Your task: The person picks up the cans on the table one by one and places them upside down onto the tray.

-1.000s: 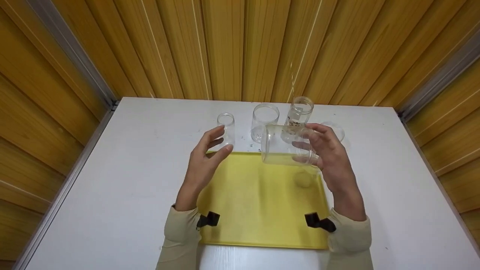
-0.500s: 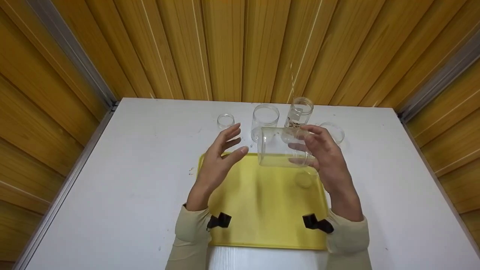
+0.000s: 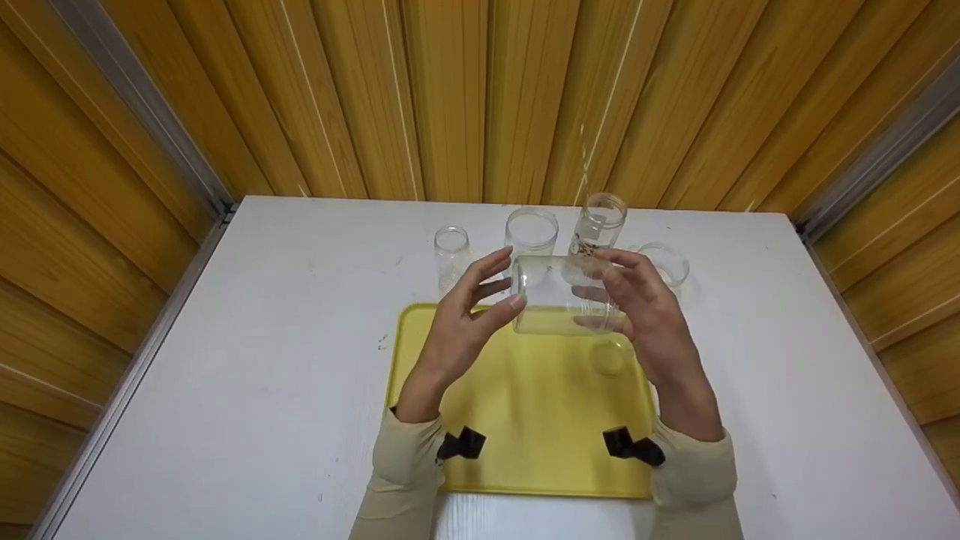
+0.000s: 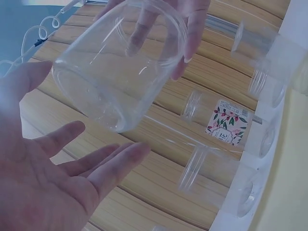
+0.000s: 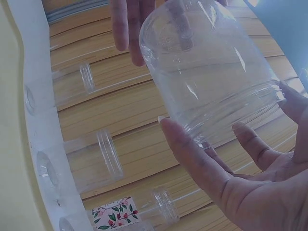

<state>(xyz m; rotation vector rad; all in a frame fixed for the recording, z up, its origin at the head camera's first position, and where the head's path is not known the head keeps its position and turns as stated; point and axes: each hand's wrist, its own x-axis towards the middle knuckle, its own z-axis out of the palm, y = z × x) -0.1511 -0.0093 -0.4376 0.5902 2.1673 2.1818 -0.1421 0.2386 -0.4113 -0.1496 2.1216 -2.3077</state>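
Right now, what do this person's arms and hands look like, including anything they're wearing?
The left sleeve and right sleeve are pale beige, slightly wrinkled and reach the wrists. A small, angular black block sticks out at each inner wrist, one left, one right. The left hand and right hand are bare, with no gloves.

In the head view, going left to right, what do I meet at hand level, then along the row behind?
Hand level: left hand, clear jar held sideways, right hand. Row behind: slim jar, wide jar, labelled jar, round-rimmed container.
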